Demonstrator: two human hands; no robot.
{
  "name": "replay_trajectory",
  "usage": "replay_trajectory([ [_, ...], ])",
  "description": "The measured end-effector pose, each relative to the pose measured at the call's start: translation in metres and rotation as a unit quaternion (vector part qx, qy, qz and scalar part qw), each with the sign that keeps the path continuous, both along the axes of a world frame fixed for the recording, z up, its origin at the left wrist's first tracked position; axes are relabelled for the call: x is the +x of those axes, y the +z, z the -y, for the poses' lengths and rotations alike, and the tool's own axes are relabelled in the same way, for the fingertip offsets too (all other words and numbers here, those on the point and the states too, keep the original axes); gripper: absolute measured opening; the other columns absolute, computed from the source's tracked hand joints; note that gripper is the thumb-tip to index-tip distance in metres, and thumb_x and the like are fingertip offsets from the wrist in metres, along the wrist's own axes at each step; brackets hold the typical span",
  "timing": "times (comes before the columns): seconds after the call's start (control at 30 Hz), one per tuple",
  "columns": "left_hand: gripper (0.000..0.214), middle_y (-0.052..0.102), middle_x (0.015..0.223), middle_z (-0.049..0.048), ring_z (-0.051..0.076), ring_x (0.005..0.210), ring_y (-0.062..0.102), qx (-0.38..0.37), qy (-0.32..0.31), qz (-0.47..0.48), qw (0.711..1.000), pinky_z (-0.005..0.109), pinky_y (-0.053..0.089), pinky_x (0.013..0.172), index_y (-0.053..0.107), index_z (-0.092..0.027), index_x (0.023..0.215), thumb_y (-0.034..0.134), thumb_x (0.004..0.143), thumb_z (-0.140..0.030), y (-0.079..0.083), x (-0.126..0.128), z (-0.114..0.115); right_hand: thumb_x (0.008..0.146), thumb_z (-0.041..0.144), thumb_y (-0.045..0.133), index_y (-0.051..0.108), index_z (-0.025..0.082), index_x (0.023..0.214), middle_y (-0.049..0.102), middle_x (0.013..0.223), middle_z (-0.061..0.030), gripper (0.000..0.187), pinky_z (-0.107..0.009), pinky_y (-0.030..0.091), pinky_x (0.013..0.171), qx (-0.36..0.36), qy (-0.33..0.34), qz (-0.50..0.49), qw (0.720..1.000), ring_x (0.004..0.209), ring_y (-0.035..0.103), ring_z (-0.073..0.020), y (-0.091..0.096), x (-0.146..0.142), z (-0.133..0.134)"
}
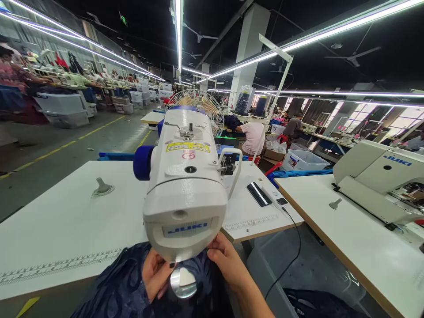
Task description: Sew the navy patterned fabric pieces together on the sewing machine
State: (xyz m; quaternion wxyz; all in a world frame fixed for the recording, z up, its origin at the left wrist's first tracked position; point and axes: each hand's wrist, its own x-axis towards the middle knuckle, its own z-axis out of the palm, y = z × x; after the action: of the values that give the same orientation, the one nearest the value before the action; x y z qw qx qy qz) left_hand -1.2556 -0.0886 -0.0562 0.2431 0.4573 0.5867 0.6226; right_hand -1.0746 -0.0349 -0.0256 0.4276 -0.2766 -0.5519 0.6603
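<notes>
A white Juki sewing machine point(185, 185) stands on the white table point(66, 221) right in front of me, its head end facing the camera. Dark blue patterned fabric point(122, 287) lies under the machine head and spills over the table's near edge. My left hand point(157, 274) rests on the fabric just left of the machine's silver face plate, fingers curled onto the cloth. My right hand point(225, 260) presses the fabric on the right side of the machine head, fingers bent. The needle area is hidden by the machine head.
A phone and a dark flat object point(261, 194) lie on the table to the right, with a cable running off the edge. A second Juki machine point(377, 181) sits on the neighbouring table at right. A fan point(198, 104) stands behind. Other people work at far benches.
</notes>
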Motion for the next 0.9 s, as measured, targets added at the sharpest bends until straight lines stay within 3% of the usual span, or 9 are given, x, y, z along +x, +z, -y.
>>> replay_trajectory([
  [0.13,0.045,0.047,0.037,-0.0054,0.019,0.038,0.057,-0.010,-0.002,0.028,1.000,0.034,0.057,0.048,0.063,-0.025,0.077,0.066,0.065,-0.068,-0.001,-0.001,-0.003,0.068,0.017,0.050,0.048,0.023,0.080,0.034,0.058,0.0079,0.014,-0.023,0.036,0.058,0.003,-0.003,0.012,1.000,0.050,0.032,-0.0103,-0.004,-0.001,-0.002],
  [0.3,0.054,0.066,0.059,-0.0006,0.020,0.054,0.065,-0.006,0.004,0.058,0.998,0.035,0.060,0.065,0.063,-0.024,0.082,0.069,0.058,-0.072,-0.007,-0.001,-0.006,0.072,0.016,0.053,0.051,0.023,0.080,0.039,0.057,0.0074,0.010,-0.022,0.038,0.054,0.017,-0.014,0.014,1.000,0.049,0.036,-0.0099,-0.009,-0.001,-0.003],
  [0.57,0.059,0.073,0.087,0.0046,0.022,0.076,0.069,0.026,0.008,0.087,0.996,0.034,0.059,0.076,0.064,-0.023,0.095,0.069,0.059,-0.071,-0.021,0.001,-0.011,0.077,0.023,0.057,0.053,0.023,0.082,0.043,0.057,0.0065,0.007,-0.022,0.039,0.054,0.026,-0.025,0.041,0.999,0.050,0.041,-0.0107,-0.013,0.000,-0.004],
  [0.77,0.056,0.073,0.087,0.0040,0.022,0.077,0.069,0.035,0.014,0.085,0.996,0.034,0.059,0.076,0.064,-0.024,0.094,0.071,0.060,-0.068,-0.029,-0.003,-0.017,0.077,0.021,0.057,0.054,0.022,0.082,0.045,0.057,0.0061,0.006,-0.025,0.044,0.060,0.024,-0.026,0.036,0.999,0.053,0.044,-0.0118,-0.016,0.000,-0.007],
  [0.9,0.058,0.073,0.077,0.0035,0.024,0.071,0.070,0.037,0.007,0.074,0.997,0.035,0.061,0.070,0.066,-0.025,0.089,0.074,0.052,-0.069,-0.031,-0.010,-0.022,0.078,0.023,0.058,0.055,0.022,0.084,0.050,0.059,0.0048,0.006,-0.028,0.047,0.065,0.030,-0.036,0.047,0.998,0.057,0.049,-0.0137,-0.017,0.000,-0.010],
])
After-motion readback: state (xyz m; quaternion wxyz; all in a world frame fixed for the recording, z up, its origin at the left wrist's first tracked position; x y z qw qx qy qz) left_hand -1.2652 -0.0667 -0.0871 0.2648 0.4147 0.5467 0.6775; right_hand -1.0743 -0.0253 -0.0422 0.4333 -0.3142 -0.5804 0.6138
